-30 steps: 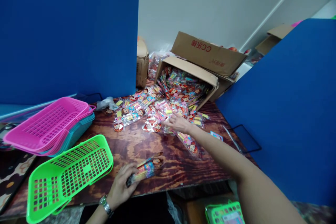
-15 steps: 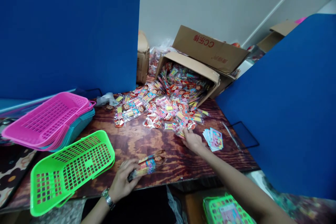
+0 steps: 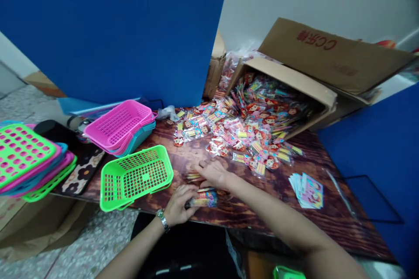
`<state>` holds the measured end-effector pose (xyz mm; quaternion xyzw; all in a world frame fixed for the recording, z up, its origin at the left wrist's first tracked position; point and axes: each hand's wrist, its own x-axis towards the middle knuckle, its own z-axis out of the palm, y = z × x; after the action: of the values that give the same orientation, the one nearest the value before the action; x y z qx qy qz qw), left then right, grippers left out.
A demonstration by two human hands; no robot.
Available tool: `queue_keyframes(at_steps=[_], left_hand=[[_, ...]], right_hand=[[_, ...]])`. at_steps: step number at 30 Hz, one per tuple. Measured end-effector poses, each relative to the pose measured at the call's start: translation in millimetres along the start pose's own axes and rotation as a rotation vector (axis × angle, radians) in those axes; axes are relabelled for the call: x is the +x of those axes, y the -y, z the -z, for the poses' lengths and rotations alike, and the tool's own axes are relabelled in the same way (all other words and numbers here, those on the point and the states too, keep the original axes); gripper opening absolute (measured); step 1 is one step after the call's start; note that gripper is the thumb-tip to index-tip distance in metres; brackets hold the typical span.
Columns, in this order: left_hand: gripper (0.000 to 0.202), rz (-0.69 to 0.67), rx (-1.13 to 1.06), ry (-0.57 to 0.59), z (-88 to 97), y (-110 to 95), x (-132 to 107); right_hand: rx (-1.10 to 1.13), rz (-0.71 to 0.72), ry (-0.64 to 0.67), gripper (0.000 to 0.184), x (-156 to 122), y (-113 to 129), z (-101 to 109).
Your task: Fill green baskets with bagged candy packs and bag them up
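My left hand (image 3: 181, 205), with a metal watch at the wrist, is closed on clear packets of coloured sticks (image 3: 204, 198) near the table's front edge. Right beside it, my right hand (image 3: 212, 174) grips another clear packet (image 3: 194, 176) just beyond those. Its fingers partly hide that packet. Farther back lies a spread of similar packets (image 3: 242, 135) with cartoon heads and yellow sticks, spilling from a tipped cardboard box (image 3: 291, 76). An upright green basket (image 3: 106, 183) stands left of my hands, its inside bare.
Nested pink and teal baskets (image 3: 122, 124) stand behind the green one. At far left is another basket stack (image 3: 24, 157) beside a flowered mat (image 3: 81, 172). Printed cards (image 3: 309, 192) lie on the wood-patterned table (image 3: 268, 202) at right. Blue panels (image 3: 131, 30) flank the table.
My right hand has drawn back leftward from the packet pile with a packet, coming next to my left hand. The view has turned left, showing the stacked baskets at far left.
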<state>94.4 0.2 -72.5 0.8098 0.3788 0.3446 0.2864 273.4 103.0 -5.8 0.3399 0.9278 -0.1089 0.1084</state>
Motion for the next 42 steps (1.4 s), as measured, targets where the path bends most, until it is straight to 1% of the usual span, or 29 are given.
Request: queue_keyframes(at_steps=[2,5,8,11,13,16,19,23,28,31,33,36,39,42], left_hand=[[0.021,-0.003,-0.010,0.001,-0.1,0.1,-0.1],[0.022,-0.014,-0.013,-0.010,-1.1,1.4,-1.0],[0.022,-0.017,-0.014,-0.009,-2.4,2.6,-1.5],[0.023,-0.010,0.002,-0.012,-3.2,2.8,-1.4],[0.023,-0.007,0.016,-0.020,-3.3,2.4,-1.0],[0.023,-0.011,0.024,-0.037,-2.8,1.4,-0.1],[0.023,-0.021,0.021,-0.041,-1.7,0.1,0.7],[0.024,-0.010,0.028,-0.029,-0.2,-1.5,1.6],[0.023,0.011,0.034,-0.022,-1.1,-1.2,1.8],[0.023,0.029,0.044,-0.022,-2.9,0.7,0.3],[0.023,0.035,0.046,-0.022,-3.8,1.8,-0.8],[0.023,0.040,0.040,-0.023,-4.2,2.0,-1.2],[0.025,0.043,0.032,-0.031,-3.9,0.9,-0.2],[0.025,0.038,0.035,-0.045,-3.6,-0.2,0.7]], right_hand=[[0.125,0.058,0.021,0.075,-7.1,-4.4,-2.1],[0.340,0.108,0.003,0.077,-18.6,-14.3,-0.5],[0.460,0.087,-0.018,0.065,-20.0,-19.7,2.1],[0.504,0.059,0.000,0.057,-11.2,-22.4,4.0],[0.535,0.097,0.028,0.052,-4.0,-24.9,5.0],[0.635,0.192,0.091,0.038,2.2,-29.4,5.1],[0.732,0.228,0.139,0.035,1.4,-33.1,3.0],[0.704,0.255,0.145,0.036,-2.0,-34.9,2.1],[0.625,0.236,0.134,0.036,-2.6,-30.4,8.4],[0.609,0.252,0.142,0.039,-3.0,-28.3,10.6],[0.602,0.261,0.145,0.039,-3.1,-28.8,10.0],[0.605,0.278,0.130,0.034,-2.4,-31.4,7.7],[0.599,0.302,0.122,0.035,-1.6,-33.7,5.9],[0.570,0.295,0.125,0.037,-2.5,-35.6,4.9]])
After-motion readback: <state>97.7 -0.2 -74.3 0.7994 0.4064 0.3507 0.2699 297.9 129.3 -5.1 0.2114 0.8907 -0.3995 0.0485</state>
